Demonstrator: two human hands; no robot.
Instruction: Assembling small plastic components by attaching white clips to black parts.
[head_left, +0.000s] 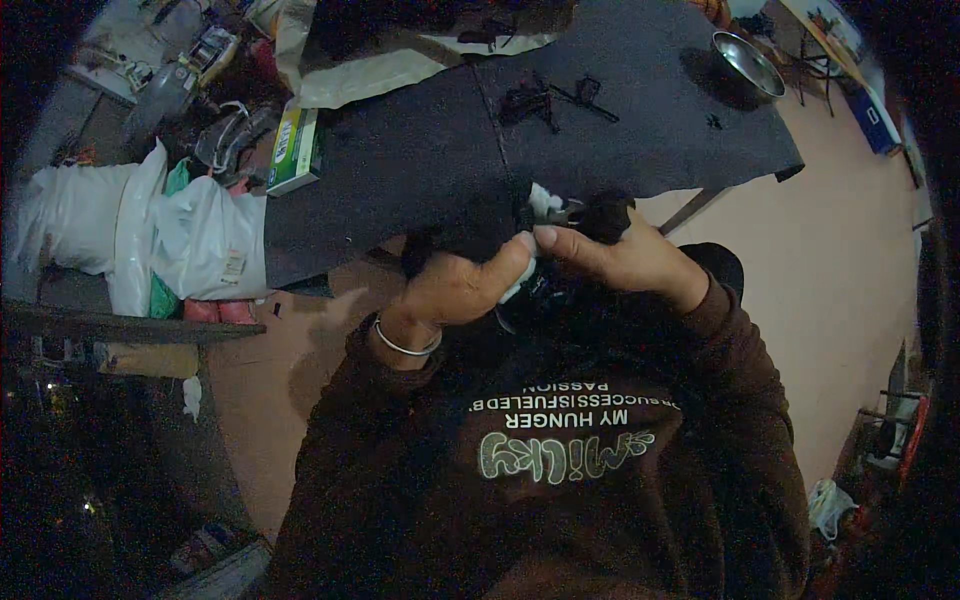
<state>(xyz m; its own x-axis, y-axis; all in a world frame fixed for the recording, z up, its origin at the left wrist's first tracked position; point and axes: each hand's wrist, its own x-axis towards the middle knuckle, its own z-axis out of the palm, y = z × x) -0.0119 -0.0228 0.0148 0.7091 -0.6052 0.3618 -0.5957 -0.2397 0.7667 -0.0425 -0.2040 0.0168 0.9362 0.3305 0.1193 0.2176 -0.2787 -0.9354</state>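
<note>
Much of what the two hands were working on was lost in the gloom: a black bundle (600, 215) of cloth or some soft stuff merged with the dark tabletop (420, 170) behind it and the dark brown sweatshirt below, so its outline could not be made out. The left hand (455, 290) was curled shut, thumb pressed against a small white piece (520, 270) that showed only as a sliver between thumb and fingers. The right hand (625, 262) was closed too, its thumb laid flat and pointing left, the fingers wrapped round the black bundle at the tabletop's near edge. Just above the thumbs a second bit of white (542, 200) peeked out, with something small and metallic beside it that I could not identify.

One silver bangle (403, 345) sat on the left wrist. On the tabletop lay two dark felt-like sheets meeting at a seam, and a loose clump of black scraps (545, 98) well beyond the hands. One steel bowl (748, 62) stood near the far right corner. To the left, one green and white box (293, 150) rested at the tabletop's edge, and beside it were white plastic bags (150, 235), heaped so that I could not count them surely. Pale paper (370, 75) lay at the far side. The clutter at the far left was too dim to name.
</note>
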